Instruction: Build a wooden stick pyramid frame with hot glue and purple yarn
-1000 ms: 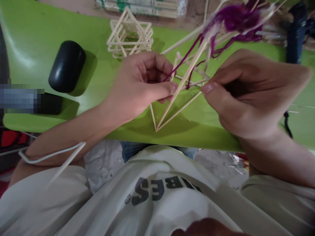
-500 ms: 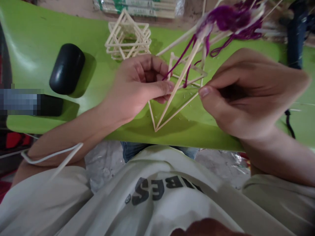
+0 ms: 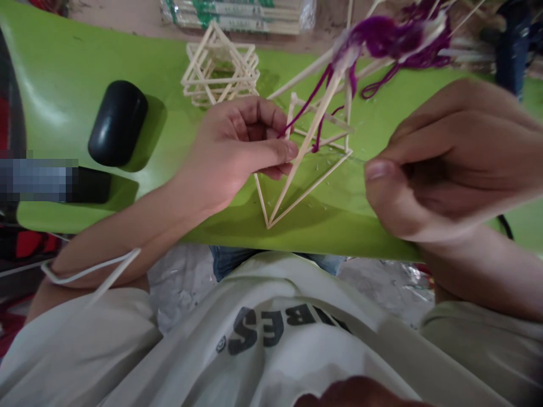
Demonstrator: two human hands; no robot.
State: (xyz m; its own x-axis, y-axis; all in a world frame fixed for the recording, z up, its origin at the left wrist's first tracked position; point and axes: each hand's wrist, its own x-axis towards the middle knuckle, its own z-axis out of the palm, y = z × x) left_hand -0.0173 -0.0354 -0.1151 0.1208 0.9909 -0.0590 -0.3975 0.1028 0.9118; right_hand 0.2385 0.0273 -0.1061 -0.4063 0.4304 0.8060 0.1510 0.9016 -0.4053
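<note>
My left hand is closed on a frame of thin wooden sticks, thumb and fingertips pinching near its left side. The frame's sticks meet in a point close to the table's front edge. Purple yarn wraps the frame's upper part, and loose ends hang down to a small knot. My right hand is off to the right of the frame, thumb and forefinger pinched together. A faint, thin strand runs from the frame's right corner to that pinch.
On the green table stand a stacked stick lattice, a black rounded object and a dark box-like object. Packaged sticks lie at the back. A dark blue tool stands at the far right.
My right hand has moved right, away from the frame's corner, still pinched; the corner and a thin strand now show. My left hand keeps its hold on the frame.
</note>
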